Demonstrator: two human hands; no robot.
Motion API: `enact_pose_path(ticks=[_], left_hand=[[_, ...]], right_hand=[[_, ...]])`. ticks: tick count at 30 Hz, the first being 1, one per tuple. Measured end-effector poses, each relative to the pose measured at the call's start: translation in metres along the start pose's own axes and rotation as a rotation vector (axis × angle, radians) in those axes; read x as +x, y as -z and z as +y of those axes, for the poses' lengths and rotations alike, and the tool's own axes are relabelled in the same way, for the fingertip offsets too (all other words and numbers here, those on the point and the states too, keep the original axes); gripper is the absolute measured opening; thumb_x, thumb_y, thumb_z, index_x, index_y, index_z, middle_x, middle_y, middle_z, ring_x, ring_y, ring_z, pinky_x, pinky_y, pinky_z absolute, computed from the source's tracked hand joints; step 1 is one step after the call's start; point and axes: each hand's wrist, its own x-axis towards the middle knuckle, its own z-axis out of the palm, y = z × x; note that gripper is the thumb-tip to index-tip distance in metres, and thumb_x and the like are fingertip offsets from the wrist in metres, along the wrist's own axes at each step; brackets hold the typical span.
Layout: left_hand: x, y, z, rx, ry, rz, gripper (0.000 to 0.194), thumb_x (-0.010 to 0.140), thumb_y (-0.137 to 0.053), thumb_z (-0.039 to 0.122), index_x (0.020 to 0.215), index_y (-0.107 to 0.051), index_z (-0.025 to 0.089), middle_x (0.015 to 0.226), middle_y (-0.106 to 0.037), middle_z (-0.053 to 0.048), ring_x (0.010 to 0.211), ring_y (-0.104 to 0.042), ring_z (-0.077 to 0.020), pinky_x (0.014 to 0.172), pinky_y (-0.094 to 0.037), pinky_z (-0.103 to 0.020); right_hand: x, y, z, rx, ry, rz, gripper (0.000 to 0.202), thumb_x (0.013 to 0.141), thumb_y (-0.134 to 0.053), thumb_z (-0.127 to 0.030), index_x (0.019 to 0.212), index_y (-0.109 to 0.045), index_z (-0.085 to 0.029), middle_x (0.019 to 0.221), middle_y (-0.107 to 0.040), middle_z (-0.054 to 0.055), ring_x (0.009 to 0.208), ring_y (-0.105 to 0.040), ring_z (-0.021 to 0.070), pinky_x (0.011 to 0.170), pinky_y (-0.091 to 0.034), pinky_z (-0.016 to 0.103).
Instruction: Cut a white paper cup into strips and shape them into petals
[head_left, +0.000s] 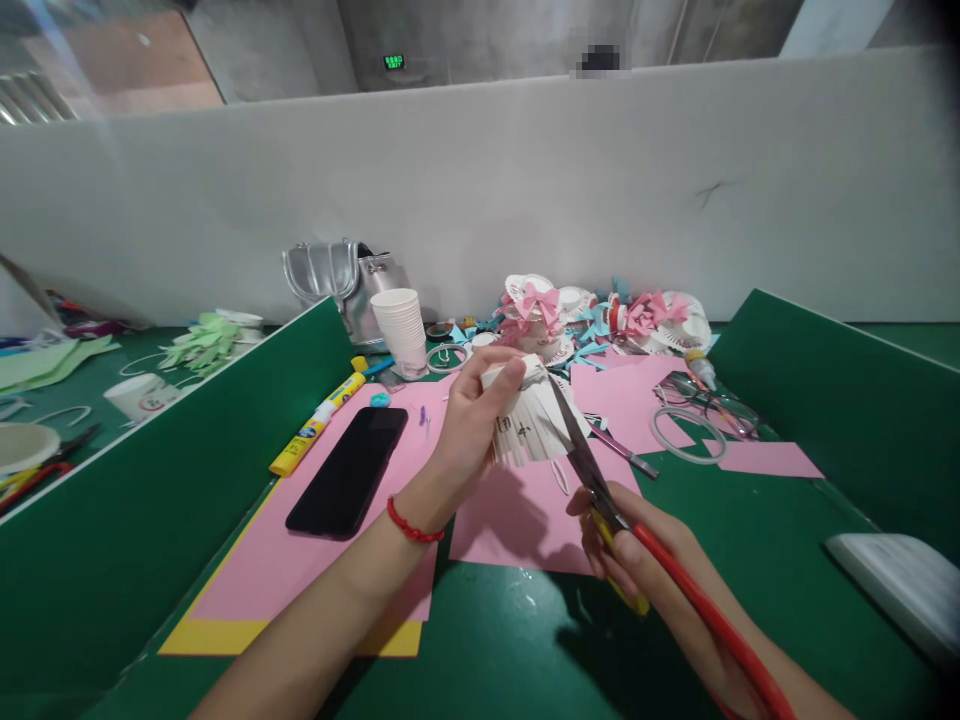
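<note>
Over pink paper (525,520) on desk (525,640): left hand (472,420) gripped fringed paper cup (525,425); right hand (637,560) closed on scissors (581,455), mid-cut; next snip wanted cup turned.

A long white wall panel (600,190) stands behind the green counter (772,560). Green divider boards slant up on both sides, one on the left (150,500) and one on the right (840,390). Above the panel is a grey concrete wall (487,35) with a small green lit sign (394,62). A reddish-brown wall patch (127,65) shows at the top left. The light is soft and even.
</note>
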Motion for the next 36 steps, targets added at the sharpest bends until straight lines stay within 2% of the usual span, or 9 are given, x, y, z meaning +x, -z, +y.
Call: enact_pose_path(ticks=[6,13,23,29,36], left_hand=[[-0.0009,-0.0003,0.0,0.001,0.003,0.014,0.038,0.062,-0.08,0.047,0.079,-0.058,0.022,0.063,-0.052,0.006,0.051,-0.05,-0.007,0.048,-0.042,-0.019],[-0.0007,-0.0003,0.0004,0.008,0.003,0.008,0.037,0.062,-0.08,0.047,0.079,-0.058,0.022,0.062,-0.051,0.006,0.05,-0.048,-0.0074,0.046,-0.04,-0.02],[-0.0012,-0.0015,0.0014,0.001,0.017,0.005,0.04,0.06,-0.081,0.048,0.077,-0.058,0.021,0.061,-0.053,0.006,0.051,-0.049,-0.0071,0.047,-0.041,-0.019],[-0.0012,-0.0009,0.0006,0.011,0.026,0.017,0.04,0.061,-0.081,0.049,0.077,-0.057,0.021,0.061,-0.051,0.006,0.05,-0.048,-0.0065,0.047,-0.04,-0.018],[-0.0005,-0.0009,-0.0001,-0.001,0.029,0.015,0.039,0.06,-0.081,0.049,0.077,-0.058,0.021,0.06,-0.05,0.006,0.05,-0.046,-0.0063,0.047,-0.039,-0.018]], right_hand=[[-0.0016,0.001,0.003,-0.024,-0.014,0.014,0.048,0.091,-0.043,-0.066,0.098,-0.053,-0.02,0.06,-0.033,-0.006,0.053,-0.027,0.0128,0.049,-0.019,0.027],[-0.0006,-0.0013,-0.0035,-0.056,-0.049,0.073,0.053,0.087,-0.044,-0.071,0.086,-0.057,-0.019,0.057,-0.028,-0.007,0.048,-0.023,0.0109,0.043,-0.015,0.025],[0.0002,-0.0036,-0.0053,-0.054,-0.037,0.136,0.05,0.086,-0.05,-0.067,0.071,-0.055,-0.019,0.051,-0.027,-0.007,0.043,-0.025,0.0098,0.041,-0.016,0.025],[-0.0007,-0.0055,-0.0051,-0.022,-0.069,0.154,0.044,0.085,-0.056,-0.062,0.071,-0.055,-0.02,0.048,-0.029,-0.008,0.042,-0.026,0.0097,0.039,-0.016,0.024],[-0.0009,-0.0059,-0.0049,-0.077,-0.024,0.182,0.041,0.087,-0.055,-0.059,0.071,-0.055,-0.021,0.045,-0.03,-0.009,0.04,-0.025,0.0096,0.039,-0.016,0.026]])
